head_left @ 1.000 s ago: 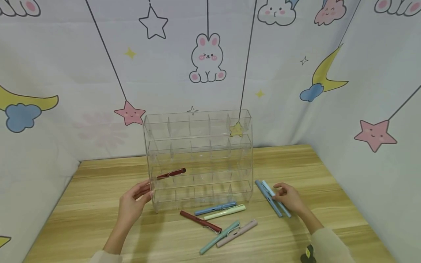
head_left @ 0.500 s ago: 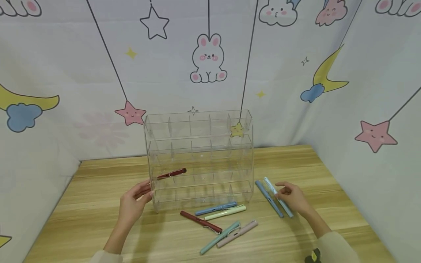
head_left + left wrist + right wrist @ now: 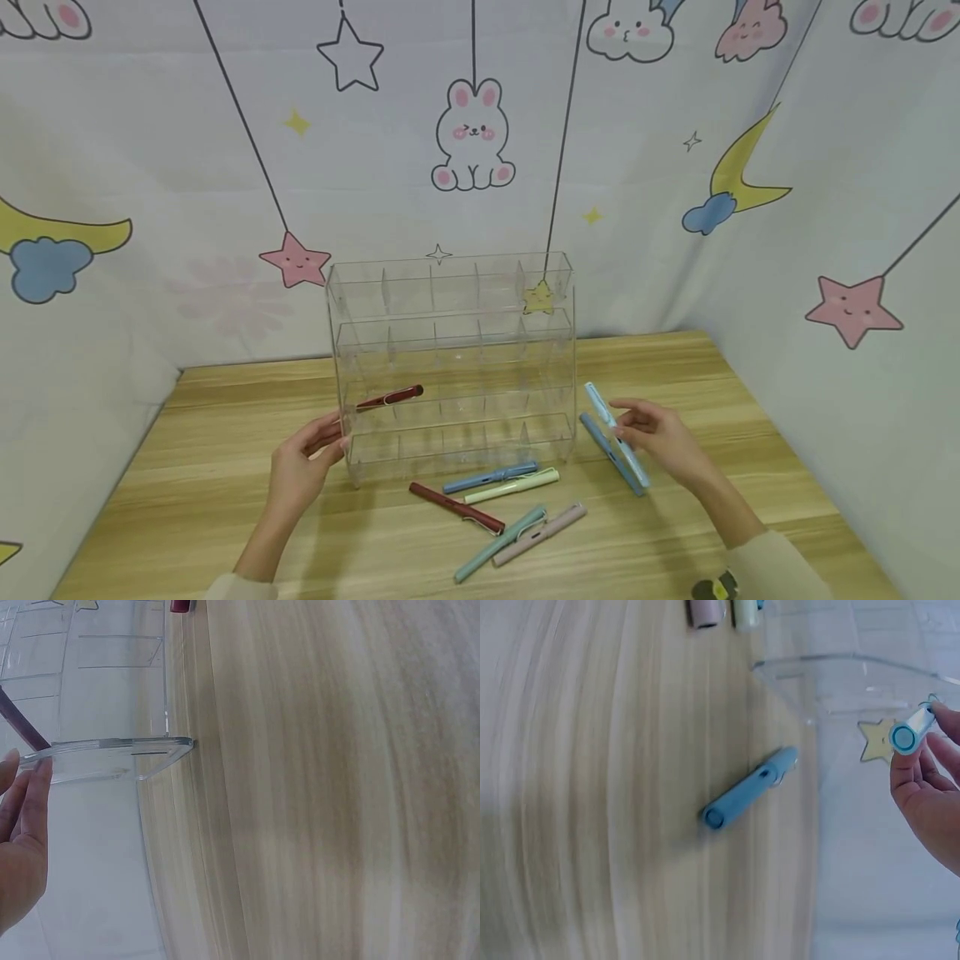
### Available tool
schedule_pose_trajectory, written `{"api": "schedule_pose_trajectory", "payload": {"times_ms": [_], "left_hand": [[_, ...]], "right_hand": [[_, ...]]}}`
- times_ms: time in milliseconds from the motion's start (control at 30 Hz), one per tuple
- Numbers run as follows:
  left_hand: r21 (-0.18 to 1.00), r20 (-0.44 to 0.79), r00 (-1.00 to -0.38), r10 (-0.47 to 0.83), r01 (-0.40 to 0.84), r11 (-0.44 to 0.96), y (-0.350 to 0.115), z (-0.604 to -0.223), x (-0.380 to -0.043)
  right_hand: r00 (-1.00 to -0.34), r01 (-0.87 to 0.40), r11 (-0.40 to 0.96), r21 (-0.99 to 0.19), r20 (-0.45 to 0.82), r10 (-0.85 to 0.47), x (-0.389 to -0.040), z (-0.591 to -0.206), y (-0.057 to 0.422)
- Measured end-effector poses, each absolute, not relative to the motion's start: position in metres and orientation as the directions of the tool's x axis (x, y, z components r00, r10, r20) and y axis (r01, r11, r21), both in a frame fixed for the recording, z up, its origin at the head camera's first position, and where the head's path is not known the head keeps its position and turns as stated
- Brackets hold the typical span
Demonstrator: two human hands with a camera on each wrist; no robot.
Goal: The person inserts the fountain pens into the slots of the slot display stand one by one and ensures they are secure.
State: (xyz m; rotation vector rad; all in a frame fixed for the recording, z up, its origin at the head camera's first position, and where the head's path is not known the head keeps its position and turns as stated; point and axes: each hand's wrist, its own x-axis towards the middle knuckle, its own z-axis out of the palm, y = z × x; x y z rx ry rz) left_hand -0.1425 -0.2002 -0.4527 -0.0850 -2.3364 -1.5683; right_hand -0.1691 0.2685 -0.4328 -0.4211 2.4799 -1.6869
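A clear acrylic pen rack [image 3: 459, 323] with tiers of small compartments stands mid-table. My left hand [image 3: 300, 467] is at its left side panel, gripping one end of a dark red pen [image 3: 390, 397]. The pen points right and slightly up, seen through the rack; its near end is hidden at the fingers. In the left wrist view, fingertips [image 3: 37, 776] meet the panel's edge. My right hand [image 3: 663, 437] pinches a light blue pen [image 3: 602, 407] between thumb and fingers, tilted and raised right of the rack. A grey-blue pen [image 3: 742, 795] lies below it on the table.
In front of the rack lie another dark red pen [image 3: 453, 507], a blue pen [image 3: 487, 477], a pale green pen [image 3: 513, 485], a teal pen [image 3: 498, 546] and a pinkish-grey pen [image 3: 542, 534]. Patterned white cloth [image 3: 225, 167] hangs around the wooden table [image 3: 225, 433].
My right hand has lifted the light blue pen from beside the grey-blue one, moving it up and then left over it. My left hand and its dark red pen have stayed in place.
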Motion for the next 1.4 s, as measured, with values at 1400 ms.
{"api": "schedule_pose_trajectory", "payload": {"times_ms": [1400], "left_hand": [[0.896,0.274,-0.953,-0.126,0.205,0.395,-0.2,-0.452,-0.143]], "right_hand": [[-0.861,-0.173,0.086,-0.981,0.109,-0.496,-0.186,-0.41,0.137]]}}
